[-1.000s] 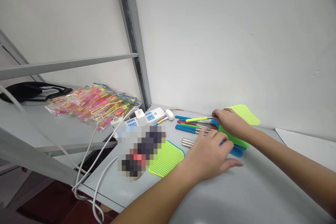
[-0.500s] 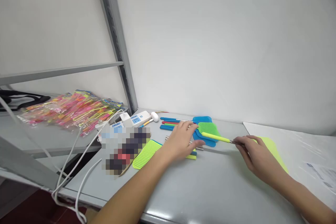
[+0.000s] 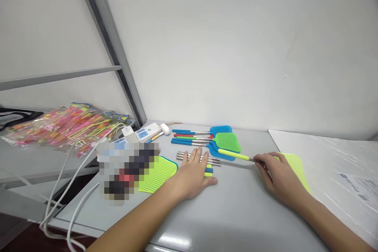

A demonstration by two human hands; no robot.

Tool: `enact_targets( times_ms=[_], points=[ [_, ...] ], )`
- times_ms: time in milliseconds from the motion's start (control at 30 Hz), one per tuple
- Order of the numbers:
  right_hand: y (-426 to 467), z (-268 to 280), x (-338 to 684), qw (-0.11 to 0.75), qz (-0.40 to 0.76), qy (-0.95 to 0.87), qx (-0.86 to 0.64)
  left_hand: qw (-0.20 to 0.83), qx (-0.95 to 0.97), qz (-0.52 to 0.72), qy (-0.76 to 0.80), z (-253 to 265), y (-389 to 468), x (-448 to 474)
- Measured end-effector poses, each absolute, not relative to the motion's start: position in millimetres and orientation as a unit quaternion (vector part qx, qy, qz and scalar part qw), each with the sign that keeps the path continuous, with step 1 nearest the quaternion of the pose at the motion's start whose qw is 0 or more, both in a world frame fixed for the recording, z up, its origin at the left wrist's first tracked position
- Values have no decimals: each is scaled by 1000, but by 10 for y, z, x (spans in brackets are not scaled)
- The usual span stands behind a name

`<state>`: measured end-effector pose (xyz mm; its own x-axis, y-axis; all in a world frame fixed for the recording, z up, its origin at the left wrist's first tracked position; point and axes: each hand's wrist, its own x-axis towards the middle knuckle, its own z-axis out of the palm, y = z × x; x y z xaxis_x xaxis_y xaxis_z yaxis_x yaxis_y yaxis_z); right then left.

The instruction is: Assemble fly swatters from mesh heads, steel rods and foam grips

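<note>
My right hand point(image 3: 277, 175) is closed around the metal shaft of a fly swatter with a yellow handle point(image 3: 233, 154); its yellow paddle point(image 3: 297, 167) shows beyond the fingers. My left hand point(image 3: 191, 173) lies with fingers spread over bare metal rods point(image 3: 214, 161) and beside yellow and blue handles point(image 3: 208, 170), which it partly hides. Left of that hand is a yellow-green mesh paddle point(image 3: 161, 173) with a blue one beneath. Behind lie several fly swatters with blue paddles point(image 3: 221, 130) and a green paddle point(image 3: 228, 141), their handles pointing left.
A white power strip point(image 3: 144, 133) with cables and a small white case point(image 3: 165, 128) sit at the back left. Bagged colourful items point(image 3: 67, 126) lie on the shelf further left. Plastic sheeting point(image 3: 333, 165) covers the right side. A metal post point(image 3: 118, 47) rises at left.
My left hand has moved from near the swatter pile down onto the metal rods and spread flatter. My right hand still grips the yellow swatter. The view has shifted slightly right.
</note>
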<state>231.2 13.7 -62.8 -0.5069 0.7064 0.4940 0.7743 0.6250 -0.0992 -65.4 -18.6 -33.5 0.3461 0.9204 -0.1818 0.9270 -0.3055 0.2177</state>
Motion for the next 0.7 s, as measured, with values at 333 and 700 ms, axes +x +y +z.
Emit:
enact_targets(
  times_ms=[333,700],
  points=[
    [166,-625,2326,258,-47,-853,-451,109,820,-13,562,-376,-290,-328],
    [173,-638,2336,250,-40,-849,-464,61,834,21,547,-434,-274,-333]
  ],
)
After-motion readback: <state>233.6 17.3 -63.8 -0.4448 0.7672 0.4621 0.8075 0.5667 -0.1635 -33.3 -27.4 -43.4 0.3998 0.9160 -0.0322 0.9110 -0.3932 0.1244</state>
